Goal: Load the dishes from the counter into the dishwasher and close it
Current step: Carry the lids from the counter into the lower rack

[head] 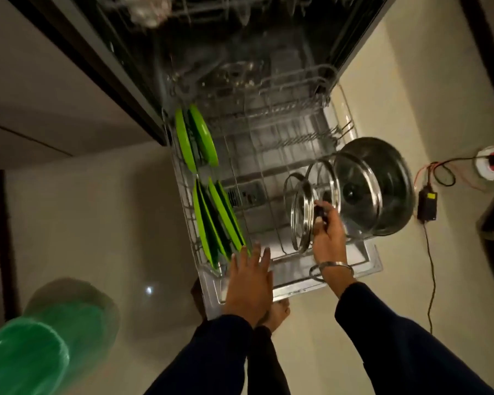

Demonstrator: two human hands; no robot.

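Head view, dishwasher door down, lower rack pulled out. Right hand pinching knob of small glass lid, standing it on edge in right front tines. Two more glass lids upright just behind: middle lid, big lid leaning against steel pot at right edge of rack. Left hand flat, fingers spread, over rack's front rim, holding nothing. Green plates slotted upright along left side, two at back, several at front. Upper rack dark, contents unclear. Counter out of frame, so remaining dishes unknown. Loading looks well along; rack push-in and door close left. Green bin on floor, bottom left.
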